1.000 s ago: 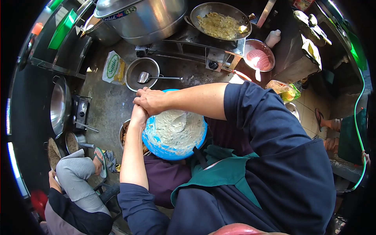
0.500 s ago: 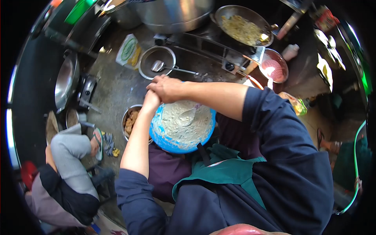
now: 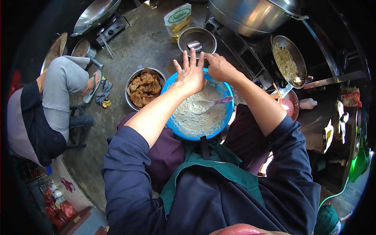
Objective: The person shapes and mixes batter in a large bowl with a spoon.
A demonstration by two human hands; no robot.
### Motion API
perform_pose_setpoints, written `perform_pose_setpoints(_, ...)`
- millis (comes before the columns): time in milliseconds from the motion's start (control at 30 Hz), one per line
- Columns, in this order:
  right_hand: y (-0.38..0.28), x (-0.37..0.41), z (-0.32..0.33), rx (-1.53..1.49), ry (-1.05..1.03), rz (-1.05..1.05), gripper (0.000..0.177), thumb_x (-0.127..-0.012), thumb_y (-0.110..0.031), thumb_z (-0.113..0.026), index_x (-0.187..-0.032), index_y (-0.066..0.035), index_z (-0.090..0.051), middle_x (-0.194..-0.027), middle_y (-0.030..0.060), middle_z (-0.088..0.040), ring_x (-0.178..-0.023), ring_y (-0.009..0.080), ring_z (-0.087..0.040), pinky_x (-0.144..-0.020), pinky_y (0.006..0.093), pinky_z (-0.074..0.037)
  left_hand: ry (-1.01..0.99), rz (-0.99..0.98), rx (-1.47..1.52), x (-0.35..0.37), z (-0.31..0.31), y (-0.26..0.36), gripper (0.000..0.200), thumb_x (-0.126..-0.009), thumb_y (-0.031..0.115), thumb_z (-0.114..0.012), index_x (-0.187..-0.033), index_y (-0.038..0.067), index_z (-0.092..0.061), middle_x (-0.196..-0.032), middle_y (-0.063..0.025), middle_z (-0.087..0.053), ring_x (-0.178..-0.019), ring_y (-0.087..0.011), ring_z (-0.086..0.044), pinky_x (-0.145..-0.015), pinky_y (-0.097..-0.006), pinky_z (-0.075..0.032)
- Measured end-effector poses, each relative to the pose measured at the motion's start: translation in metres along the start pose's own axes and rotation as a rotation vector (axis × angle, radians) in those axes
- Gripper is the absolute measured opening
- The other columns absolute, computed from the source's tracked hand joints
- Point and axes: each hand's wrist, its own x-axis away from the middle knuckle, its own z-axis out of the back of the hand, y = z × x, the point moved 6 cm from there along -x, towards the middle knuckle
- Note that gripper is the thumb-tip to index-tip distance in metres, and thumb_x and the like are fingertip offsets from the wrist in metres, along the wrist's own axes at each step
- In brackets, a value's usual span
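A blue bowl (image 3: pixel 169 124) of thick, pale, flecked batter (image 3: pixel 199 117) sits between my knees. In the batter rests a spoon (image 3: pixel 203 105) with a purple patterned handle. Above the bowl's far side my left hand (image 3: pixel 190 76) is open, fingers spread and pointing away from me. My right hand (image 3: pixel 221 68) is beside it near the far right rim, index finger stretched toward the left fingertips and the other fingers bent. Neither hand visibly holds anything. Just left of the bowl stands a metal bowl (image 3: pixel 128 98) of brown fried pieces (image 3: pixel 145 89).
Beyond the bowl are a strainer basin (image 3: pixel 213 41) with a metal ladle and an oil pouch (image 3: pixel 178 19). A large pot (image 3: pixel 246 17) and a frying pan (image 3: pixel 290 58) stand at the right. A person (image 3: pixel 62 94) sits at the left; a stove (image 3: pixel 113 29) lies behind.
My hands, earlier pressed together at the bowl's far left edge, have come apart, and the left fingers have spread. The whole view has turned, shifting surroundings.
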Motion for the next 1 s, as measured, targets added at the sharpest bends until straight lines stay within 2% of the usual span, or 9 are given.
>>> perform_pose_setpoints(100,0.000,-0.002,0.007,-0.077,0.177,0.089,0.050,-0.077,-0.005,-0.046,-0.126,0.002,-0.044,-0.115,0.0294,-0.053,-0.109,0.0422,-0.051,-0.093,0.0442,-0.041,0.049,-0.031,-0.037,0.006,0.002,0.005,0.093,-0.074,0.028,-0.067,-0.145,0.012,-0.009,-0.148,-0.0243,-0.003,-0.136,-0.0462,0.000,-0.100,-0.0696,-0.007)
perform_pose_setpoints(133,0.000,-0.003,0.008,-0.077,0.206,0.105,0.051,-0.078,-0.003,-0.047,-0.129,0.000,-0.042,-0.118,0.0264,-0.053,-0.110,0.0360,-0.053,-0.095,0.0399,-0.042,0.029,-0.048,-0.091,0.008,0.002,0.007,0.094,-0.073,0.029,-0.067,-0.146,0.014,-0.009,-0.149,-0.0236,-0.003,-0.136,-0.0458,0.000,-0.100,-0.0698,-0.007)
perform_pose_setpoints(367,-0.010,-0.003,0.007,-0.163,0.142,0.138,0.043,-0.082,-0.003,-0.046,-0.125,-0.001,-0.048,-0.115,0.0230,-0.057,-0.105,0.0349,-0.057,-0.089,0.0387,-0.046,-0.031,-0.057,-0.164,0.009,-0.007,0.008,0.095,-0.073,0.033,-0.066,-0.146,0.014,-0.008,-0.149,-0.0219,-0.002,-0.137,-0.0433,0.003,-0.101,-0.0689,-0.004)
perform_pose_setpoints(433,-0.012,-0.002,0.006,-0.144,0.151,0.148,0.036,-0.082,-0.005,-0.046,-0.117,0.002,-0.054,-0.107,0.0234,-0.059,-0.101,0.0367,-0.057,-0.086,0.0397,-0.046,-0.029,-0.058,-0.190,0.009,-0.010,0.006,0.094,-0.074,0.034,-0.065,-0.146,0.014,-0.008,-0.150,-0.0218,-0.002,-0.137,-0.0428,0.003,-0.101,-0.0686,-0.003)
perform_pose_setpoints(467,-0.012,-0.003,0.006,-0.127,0.138,0.148,0.036,-0.082,-0.005,-0.046,-0.116,0.002,-0.054,-0.106,0.0234,-0.060,-0.100,0.0368,-0.058,-0.085,0.0397,-0.046,-0.076,-0.052,-0.129,0.011,-0.004,0.006,0.083,-0.077,0.021,-0.056,-0.146,0.015,-0.010,-0.151,-0.0175,-0.002,-0.138,-0.0402,0.005,-0.102,-0.0676,0.002)
perform_pose_setpoints(667,-0.008,-0.002,0.001,-0.074,0.044,0.102,0.036,-0.080,-0.006,-0.047,-0.114,0.001,-0.056,-0.098,0.0237,-0.062,-0.093,0.0373,-0.060,-0.082,0.0411,-0.047,-0.132,-0.041,-0.150,0.009,-0.009,0.001,0.081,-0.078,0.020,-0.055,-0.146,0.018,-0.012,-0.151,-0.0165,-0.003,-0.138,-0.0399,0.005,-0.102,-0.0672,0.003)
perform_pose_setpoints(767,-0.011,-0.002,-0.002,-0.093,-0.009,0.088,0.036,-0.080,-0.007,-0.047,-0.114,0.001,-0.055,-0.099,0.0240,-0.062,-0.092,0.0376,-0.060,-0.083,0.0416,-0.047,-0.160,-0.043,-0.209,0.004,-0.012,-0.006,0.089,-0.076,0.035,-0.064,-0.146,0.016,-0.012,-0.150,-0.0195,-0.004,-0.138,-0.0408,0.002,-0.102,-0.0675,-0.002)
perform_pose_setpoints(867,-0.015,0.000,-0.006,-0.079,-0.066,0.084,0.037,-0.081,-0.007,-0.046,-0.116,0.001,-0.054,-0.101,0.0242,-0.061,-0.094,0.0377,-0.060,-0.084,0.0414,-0.047,-0.177,-0.034,-0.223,0.002,-0.014,-0.011,0.085,-0.077,0.035,-0.063,-0.145,0.017,-0.017,-0.150,-0.0197,-0.005,-0.138,-0.0409,0.001,-0.102,-0.0676,-0.002)
perform_pose_setpoints(1000,-0.019,0.002,-0.009,-0.057,-0.110,0.129,0.040,-0.082,-0.007,-0.045,-0.120,0.000,-0.051,-0.107,0.0242,-0.060,-0.099,0.0369,-0.058,-0.087,0.0407,-0.045,-0.220,-0.027,-0.189,0.002,-0.010,-0.011,0.069,-0.081,0.019,-0.051,-0.144,0.019,-0.024,-0.151,-0.0158,-0.004,-0.138,-0.0400,0.003,-0.102,-0.0666,0.004)
